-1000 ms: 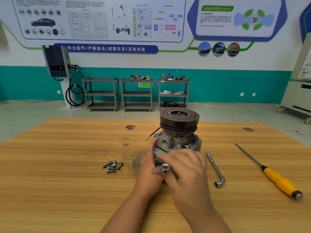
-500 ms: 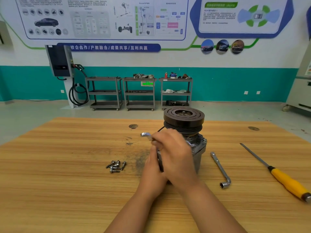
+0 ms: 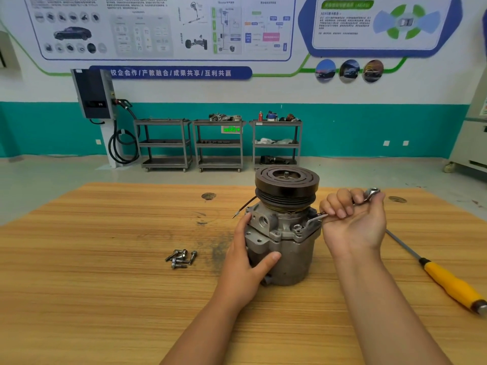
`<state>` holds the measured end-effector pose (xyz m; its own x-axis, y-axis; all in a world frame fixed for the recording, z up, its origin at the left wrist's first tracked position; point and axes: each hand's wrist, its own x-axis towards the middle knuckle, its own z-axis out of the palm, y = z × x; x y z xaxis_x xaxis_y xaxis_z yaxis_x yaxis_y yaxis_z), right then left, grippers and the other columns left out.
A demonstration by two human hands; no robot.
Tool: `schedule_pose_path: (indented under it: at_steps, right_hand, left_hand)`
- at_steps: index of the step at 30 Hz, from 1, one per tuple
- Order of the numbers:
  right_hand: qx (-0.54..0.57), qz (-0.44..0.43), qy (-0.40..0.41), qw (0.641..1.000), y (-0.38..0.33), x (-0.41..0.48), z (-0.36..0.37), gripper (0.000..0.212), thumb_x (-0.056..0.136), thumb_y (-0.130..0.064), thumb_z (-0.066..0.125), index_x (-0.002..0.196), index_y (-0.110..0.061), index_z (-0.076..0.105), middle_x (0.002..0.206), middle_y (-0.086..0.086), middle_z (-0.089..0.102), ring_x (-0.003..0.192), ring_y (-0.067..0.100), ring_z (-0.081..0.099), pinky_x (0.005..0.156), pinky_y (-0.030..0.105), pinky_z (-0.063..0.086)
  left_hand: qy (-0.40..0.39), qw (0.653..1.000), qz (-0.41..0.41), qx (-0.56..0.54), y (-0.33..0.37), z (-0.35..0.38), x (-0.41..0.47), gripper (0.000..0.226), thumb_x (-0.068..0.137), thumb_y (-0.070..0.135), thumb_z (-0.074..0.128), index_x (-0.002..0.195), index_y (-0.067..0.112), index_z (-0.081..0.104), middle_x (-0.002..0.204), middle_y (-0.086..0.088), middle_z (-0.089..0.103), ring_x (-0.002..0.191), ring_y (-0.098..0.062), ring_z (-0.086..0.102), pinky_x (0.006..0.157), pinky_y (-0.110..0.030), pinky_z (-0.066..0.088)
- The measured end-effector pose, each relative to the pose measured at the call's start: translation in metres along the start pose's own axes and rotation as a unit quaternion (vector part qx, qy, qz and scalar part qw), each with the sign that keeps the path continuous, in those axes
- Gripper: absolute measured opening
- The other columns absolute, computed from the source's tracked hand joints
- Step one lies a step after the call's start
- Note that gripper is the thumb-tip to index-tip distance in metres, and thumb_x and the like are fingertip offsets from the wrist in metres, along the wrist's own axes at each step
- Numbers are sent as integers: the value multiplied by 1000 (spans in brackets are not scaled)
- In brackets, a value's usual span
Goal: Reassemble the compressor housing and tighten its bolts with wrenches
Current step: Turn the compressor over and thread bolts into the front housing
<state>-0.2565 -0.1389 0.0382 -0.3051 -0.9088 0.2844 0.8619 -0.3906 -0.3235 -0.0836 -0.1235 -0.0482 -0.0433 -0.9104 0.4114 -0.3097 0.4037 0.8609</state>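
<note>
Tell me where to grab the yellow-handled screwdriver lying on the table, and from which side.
Grip the screwdriver by its thick yellow handle, coming from above on the right. It lies flat on the table, with the handle toward the near right edge and the thin shaft pointing away toward the right hand, which holds the wrench. The shaft offers little to hold.

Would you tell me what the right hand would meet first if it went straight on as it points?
Probably nothing: the right hand, gripping the wrench, points away across the table, passing just right of the pulley, though depth is unclear.
</note>
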Motion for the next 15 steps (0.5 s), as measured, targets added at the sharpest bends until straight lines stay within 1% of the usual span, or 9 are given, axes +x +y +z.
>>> schedule_pose_path:
  at_steps: [3,5,7,9,12,13,15]
  right_hand:
    - [-23,6,22,999,0,3,-13,59,100,-52,16,56,-19,37,47,-4,28,42,12,29,54,27,31]
    - [-42,10,33,999,-2,2,-21,61,100,-53,15,55,-19,39,47,-3,29,43,14,34,59,29,31]
    - [-62,9,45,997,-3,-1,-27,60,100,-53,14,58,-18,38,48,-2,32,45,16,38,60,29,33]
    - [-67,-6,48,997,-3,-6,-31,58,101,-53,12,62,-17,37,49,-1,34,46,16,39,58,28,35]
    - [-97,-56,31,993,-7,-21,-34,59,100,-52,7,65,-16,38,50,-1,39,48,16,44,61,28,38]
    - [-115,-75,16,990,-8,-29,-34,61,100,-53,7,65,-16,40,52,1,41,51,17,47,64,30,40]
    - [-167,-119,-36,978,-8,-46,-35,62,95,-59,10,65,-18,46,57,2,47,61,19,53,71,32,44]
  left_hand:
    - [-4,1000,0,-1,0,0,0,85,79,40,73,123,78,10,129,39,36,130,-3,40,108,-32,36]
    - [-5,1000,-8,-4,1,0,0,84,77,44,72,123,78,10,132,34,38,131,-6,40,109,-37,36]
    - [-4,1000,-16,-6,2,0,-1,83,74,50,70,123,78,9,136,27,40,132,-8,40,110,-43,36]
    - [-3,1000,-20,-5,3,0,-1,82,70,55,68,123,78,9,137,25,40,132,-9,40,109,-45,37]
    - [-4,1000,-22,-2,4,0,-1,83,73,53,70,122,78,8,135,29,38,132,-8,39,109,-45,37]
    - [-4,1000,-21,-1,3,0,-1,84,75,49,71,122,79,8,134,30,38,132,-8,40,109,-45,37]
    - [-3,1000,-22,0,3,0,-1,85,78,45,72,123,78,8,137,26,40,131,-9,40,109,-45,38]
